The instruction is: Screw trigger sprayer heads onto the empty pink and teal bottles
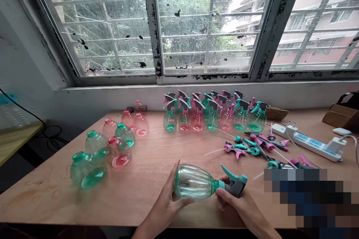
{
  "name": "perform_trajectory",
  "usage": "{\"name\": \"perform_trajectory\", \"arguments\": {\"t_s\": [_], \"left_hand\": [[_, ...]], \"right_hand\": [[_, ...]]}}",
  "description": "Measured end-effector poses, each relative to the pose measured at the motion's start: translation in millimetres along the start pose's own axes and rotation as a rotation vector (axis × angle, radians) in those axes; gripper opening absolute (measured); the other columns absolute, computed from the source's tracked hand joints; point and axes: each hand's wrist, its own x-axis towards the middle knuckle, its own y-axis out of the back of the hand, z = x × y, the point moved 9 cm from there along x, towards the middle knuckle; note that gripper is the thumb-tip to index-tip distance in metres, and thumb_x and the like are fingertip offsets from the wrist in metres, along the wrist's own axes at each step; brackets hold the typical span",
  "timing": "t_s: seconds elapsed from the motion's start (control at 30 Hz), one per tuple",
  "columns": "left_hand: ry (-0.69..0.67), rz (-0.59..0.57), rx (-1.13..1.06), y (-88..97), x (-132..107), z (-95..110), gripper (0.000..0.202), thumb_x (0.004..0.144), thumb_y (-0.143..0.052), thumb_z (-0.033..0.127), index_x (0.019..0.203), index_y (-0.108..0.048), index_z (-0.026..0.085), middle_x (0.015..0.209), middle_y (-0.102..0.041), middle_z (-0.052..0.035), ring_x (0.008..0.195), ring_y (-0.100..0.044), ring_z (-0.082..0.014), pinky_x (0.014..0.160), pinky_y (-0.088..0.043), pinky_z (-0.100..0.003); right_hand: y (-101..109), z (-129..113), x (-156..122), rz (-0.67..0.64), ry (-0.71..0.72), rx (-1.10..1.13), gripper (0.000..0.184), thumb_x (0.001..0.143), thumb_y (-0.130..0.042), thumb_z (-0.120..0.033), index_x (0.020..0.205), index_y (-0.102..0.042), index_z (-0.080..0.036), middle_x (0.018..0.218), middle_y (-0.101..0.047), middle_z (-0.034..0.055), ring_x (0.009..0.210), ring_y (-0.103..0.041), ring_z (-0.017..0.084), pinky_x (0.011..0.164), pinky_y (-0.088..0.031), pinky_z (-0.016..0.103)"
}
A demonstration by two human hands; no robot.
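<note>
A clear green spray bottle (pixel 195 182) lies on its side in the air above the front of the table, its base to the left. My left hand (pixel 165 199) is wrapped round the base end, thumb beneath and fingers behind. At the neck, my right hand (pixel 234 198) grips the black and teal spray head (pixel 235 183), which sits on the bottle's mouth. Whether it is fully screwed down I cannot tell. Loose spray heads (pixel 252 145) in pink, teal and black, with white tubes, lie in a pile beyond my right hand.
Several open pink and green bottles (pixel 89 175) stand at the left. Rows of bottles with spray heads (pixel 199 115) stand along the wall below the window. A white power strip (pixel 308 143) with cords and a cardboard box (pixel 342 114) are at the right.
</note>
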Motion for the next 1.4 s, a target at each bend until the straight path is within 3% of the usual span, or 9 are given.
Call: {"name": "perform_trajectory", "arguments": {"t_s": [0.07,0.13,0.27,0.57,0.8,1.0,1.17,1.33,1.4], "left_hand": [[0.010,-0.011,-0.029,-2.1,-1,-1,0.108,0.083,-0.083,0.040,0.164,-0.013,0.030,0.156,-0.049,-0.0119,0.135,-0.057,-0.0311,0.123,-0.035,-0.051],[0.025,-0.010,-0.031,-1.9,-2,-5,0.115,0.081,-0.085,0.040,0.165,-0.007,0.030,0.155,-0.051,-0.0120,0.139,-0.054,-0.0320,0.125,-0.031,-0.052],[0.027,-0.042,-0.013,-2.7,-4,-8,0.121,0.075,-0.088,0.048,0.165,-0.010,0.028,0.169,-0.032,-0.0115,0.156,-0.027,-0.0350,0.131,-0.017,-0.050],[-0.022,-0.038,0.104,-2.5,-4,-2,0.113,0.083,-0.083,0.033,0.165,-0.004,0.036,0.173,-0.023,-0.0056,0.158,-0.025,-0.0316,0.132,-0.008,-0.052],[0.036,-0.050,0.068,-0.7,-3,-5,0.109,0.084,-0.080,0.049,0.165,-0.013,0.021,0.174,-0.018,-0.0132,0.160,-0.017,-0.0350,0.132,-0.012,-0.053],[-0.017,-0.033,0.108,-2.7,-4,-2,0.103,0.089,-0.076,0.042,0.164,-0.007,0.035,0.175,-0.012,-0.0037,0.160,-0.018,-0.0296,0.132,-0.006,-0.051],[0.013,-0.028,0.073,-0.5,-5,-7,0.119,0.082,-0.082,0.047,0.165,0.002,0.030,0.176,-0.005,-0.0071,0.162,-0.007,-0.0291,0.132,-0.005,-0.050],[-0.024,-0.027,0.097,1.3,-3,0,0.096,0.085,-0.079,0.047,0.162,-0.025,0.028,0.173,-0.023,-0.0092,0.160,-0.019,-0.0333,0.132,-0.012,-0.052],[-0.032,-0.032,0.118,0.4,-4,0,0.097,0.085,-0.081,0.042,0.162,-0.023,0.032,0.173,-0.021,-0.0068,0.160,-0.019,-0.0322,0.132,-0.011,-0.052]], "right_hand": [[1,2,1,0.008,-0.007,0.022,0.046,0.076,-0.086,-0.056,0.097,-0.067,-0.020,0.055,-0.069,-0.0012,0.049,-0.060,0.019,0.053,-0.048,0.030],[2,6,1,0.002,-0.011,0.032,0.045,0.074,-0.087,-0.054,0.096,-0.068,-0.020,0.056,-0.069,-0.0011,0.050,-0.060,0.018,0.052,-0.049,0.029],[2,10,2,-0.035,-0.006,0.024,0.043,0.077,-0.087,-0.052,0.099,-0.070,-0.019,0.058,-0.068,-0.0011,0.051,-0.059,0.017,0.052,-0.049,0.029],[2,1,2,-0.033,0.005,0.005,0.039,0.083,-0.081,-0.053,0.092,-0.066,-0.019,0.056,-0.068,-0.0015,0.049,-0.058,0.016,0.055,-0.044,0.030],[0,0,0,-0.061,0.009,-0.034,0.036,0.085,-0.081,-0.050,0.092,-0.068,-0.017,0.057,-0.071,0.0009,0.052,-0.061,0.017,0.057,-0.048,0.030],[2,-1,0,-0.024,-0.003,0.034,0.039,0.083,-0.082,-0.052,0.094,-0.063,-0.020,0.068,-0.076,0.0031,0.052,-0.065,0.018,0.054,-0.049,0.030],[2,0,-1,-0.042,0.000,0.001,0.038,0.083,-0.081,-0.052,0.095,-0.065,-0.020,0.066,-0.074,0.0019,0.055,-0.065,0.020,0.056,-0.051,0.031],[0,-3,-2,-0.064,0.012,-0.041,0.037,0.084,-0.081,-0.052,0.094,-0.065,-0.019,0.064,-0.074,0.0012,0.053,-0.064,0.018,0.056,-0.050,0.030],[1,-4,-2,-0.050,0.012,-0.026,0.037,0.085,-0.080,-0.051,0.095,-0.063,-0.020,0.065,-0.075,0.0012,0.052,-0.064,0.017,0.056,-0.050,0.030]]}}
